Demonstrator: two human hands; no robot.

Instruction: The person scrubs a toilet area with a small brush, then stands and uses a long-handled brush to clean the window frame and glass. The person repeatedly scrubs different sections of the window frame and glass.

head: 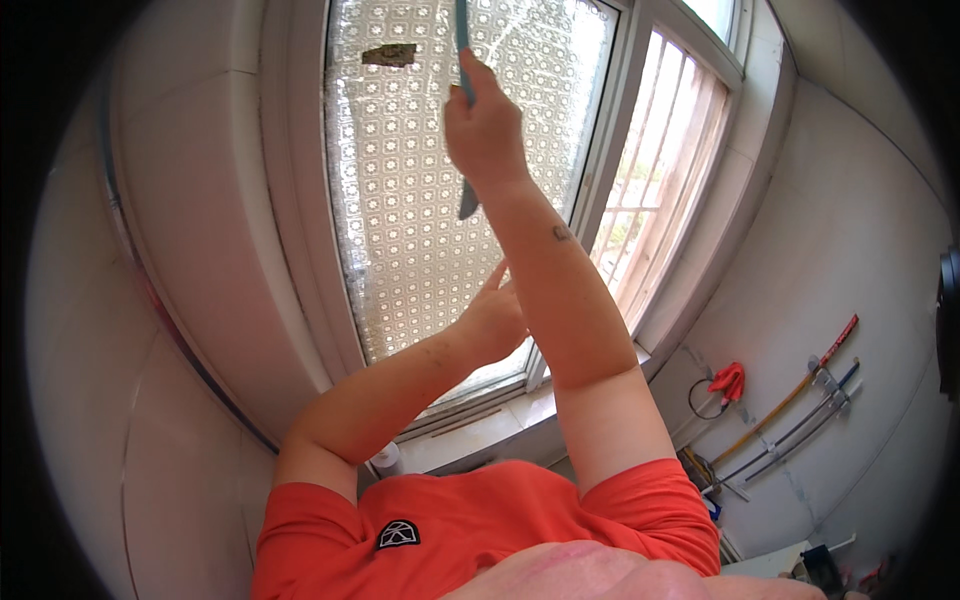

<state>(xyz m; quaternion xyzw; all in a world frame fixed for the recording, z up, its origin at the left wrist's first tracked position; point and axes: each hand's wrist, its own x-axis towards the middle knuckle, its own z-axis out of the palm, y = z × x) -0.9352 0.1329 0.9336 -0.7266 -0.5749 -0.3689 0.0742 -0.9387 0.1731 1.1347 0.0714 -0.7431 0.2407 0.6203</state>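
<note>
My right hand (487,139) is raised and closed around a long blue-grey handle (462,26) in front of the window. The upper part of the handle runs out of the top of the view. Its flat, pointed grey lower end (469,204) sticks out below my fist. Lower down, my left hand (491,319) is close to the patterned window pane (427,180), with a finger stretched upward. My right forearm hides part of that hand, so I cannot tell whether it touches the glass. A brown patch (389,55) shows on the pane at the upper left.
Right of the pane, window bars (652,142) show through clear glass. The windowsill (480,435) runs below, with a white cylindrical container (387,459) at its left end. Long-handled tools (795,397) and a red cloth (727,381) hang on the right wall. A pipe (154,289) follows the left wall.
</note>
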